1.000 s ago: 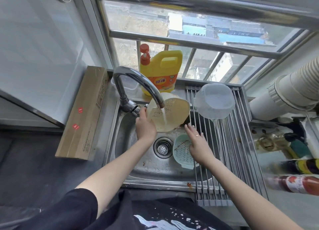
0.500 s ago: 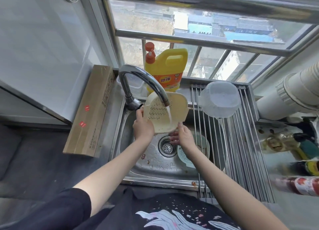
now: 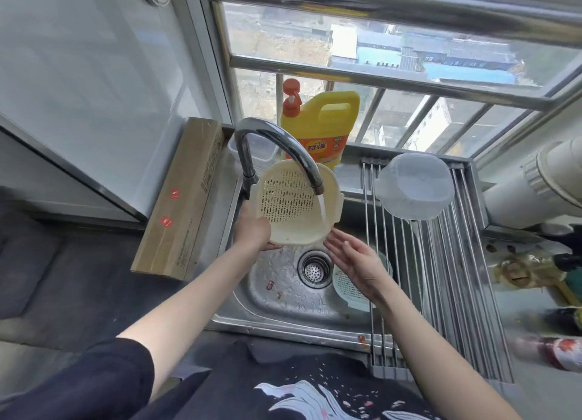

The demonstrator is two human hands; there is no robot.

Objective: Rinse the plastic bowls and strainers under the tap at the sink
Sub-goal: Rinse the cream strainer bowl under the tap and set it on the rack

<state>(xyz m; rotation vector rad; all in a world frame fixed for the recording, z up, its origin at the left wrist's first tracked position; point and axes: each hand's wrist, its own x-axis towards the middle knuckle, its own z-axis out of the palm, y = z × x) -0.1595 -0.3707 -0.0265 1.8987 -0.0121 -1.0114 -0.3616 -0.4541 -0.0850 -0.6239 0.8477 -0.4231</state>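
The left hand (image 3: 252,230) grips the lower left rim of a cream plastic strainer (image 3: 294,204), holding it tilted with its perforated inside facing the camera, over the steel sink (image 3: 283,297). The curved chrome tap (image 3: 277,147) arches over the strainer, and its stream of water (image 3: 322,207) falls along the strainer's inner right wall, at about 3 o'clock of its bowl. The right hand (image 3: 357,263) is spread flat, palm up, holding nothing, just below the strainer at its 5 o'clock, with the fingertips near the rim; whether they touch it cannot be told. Beneath that hand, a pale green strainer (image 3: 348,289) lies in the sink basin at 3 o'clock of the drain (image 3: 315,270). A clear plastic bowl (image 3: 414,186) sits upside down on the roll-up drying rack (image 3: 456,278) that spans the sink's right side, at 2 o'clock of the drain. Behind the tap, at 12 o'clock, a yellow detergent jug (image 3: 324,126) with an orange pump stands on the window ledge. A long cardboard box (image 3: 182,199) lies on the surface at 9 o'clock of the sink.
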